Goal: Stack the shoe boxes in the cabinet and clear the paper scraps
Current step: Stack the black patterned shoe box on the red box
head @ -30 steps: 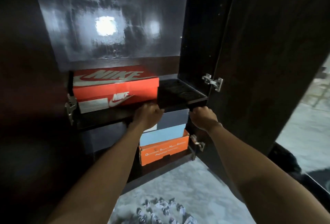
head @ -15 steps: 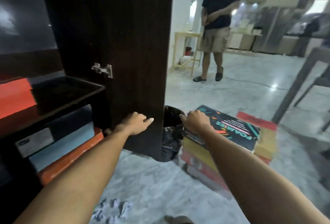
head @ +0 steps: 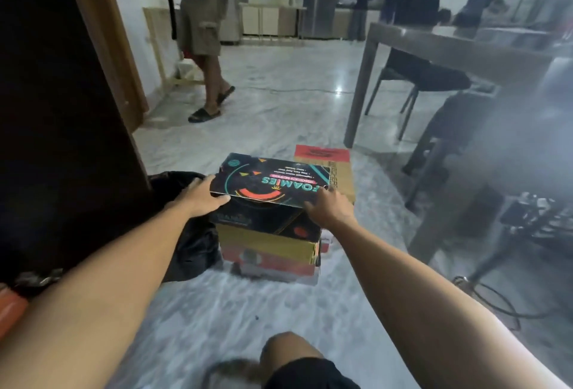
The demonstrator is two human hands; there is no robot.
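A black shoe box (head: 273, 184) with a colourful "FOAMIES" lid tops a stack of shoe boxes (head: 266, 249) on the marble floor. My left hand (head: 201, 196) grips its left end, thumb on the lid and fingers under the lid's edge. At the near right corner my right hand (head: 328, 207) holds the lid's edge with curled fingers. Behind the stack stands a brown box with a red top (head: 322, 156). The dark cabinet door (head: 62, 109) fills the left side, with a bit of an orange box (head: 9, 305) at its foot. No paper scraps are in view.
A black plastic bag (head: 189, 239) lies between the cabinet door and the stack. A person in shorts and sandals (head: 201, 32) walks further back. A grey table (head: 434, 47) with dark chairs (head: 428, 78) stands right. A cable (head: 496, 298) loops on the floor. My knee (head: 285, 354) is low in view.
My view swung right from the cabinet shelves to the floor stack. Both hands left the shelf edge and moved onto the black shoe box. The person behind has stepped left.
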